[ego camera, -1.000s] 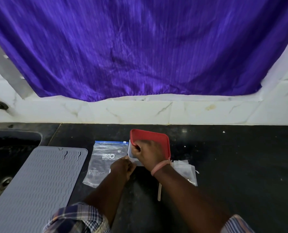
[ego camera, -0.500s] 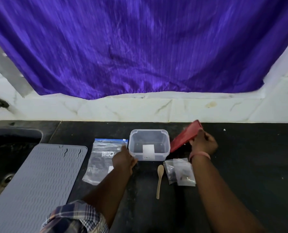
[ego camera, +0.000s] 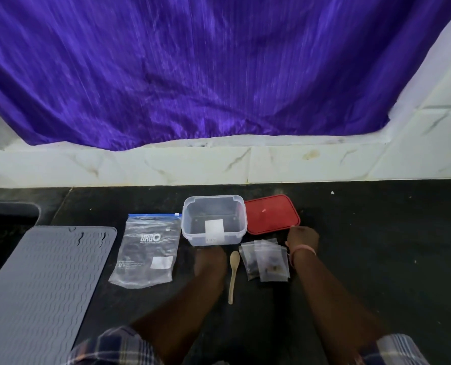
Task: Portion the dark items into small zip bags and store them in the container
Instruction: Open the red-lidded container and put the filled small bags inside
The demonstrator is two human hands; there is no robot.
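Note:
A clear plastic container (ego camera: 238, 206) stands open on the black counter. Its red lid (ego camera: 271, 213) lies flat just right of it. In front of the lid lie a few small zip bags (ego camera: 267, 259) with dark bits inside. A wooden spoon (ego camera: 233, 272) lies left of them, handle toward me. A large clear zip bag (ego camera: 148, 248) with a blue seal lies left of the container. My left hand (ego camera: 209, 259) hovers just in front of the container and holds nothing. My right hand (ego camera: 302, 238) is at the lid's near edge, fingertips touching it, right of the small bags.
A grey ribbed mat (ego camera: 42, 285) covers the counter at the left, beside a dark sink (ego camera: 6, 219). White tiles and a purple curtain (ego camera: 219, 75) rise behind the counter. Bare black counter stretches to the right of the lid.
My right hand lifted the red lid off the container and laid it flat to the right. My left hand drew back from the container's left side to its front.

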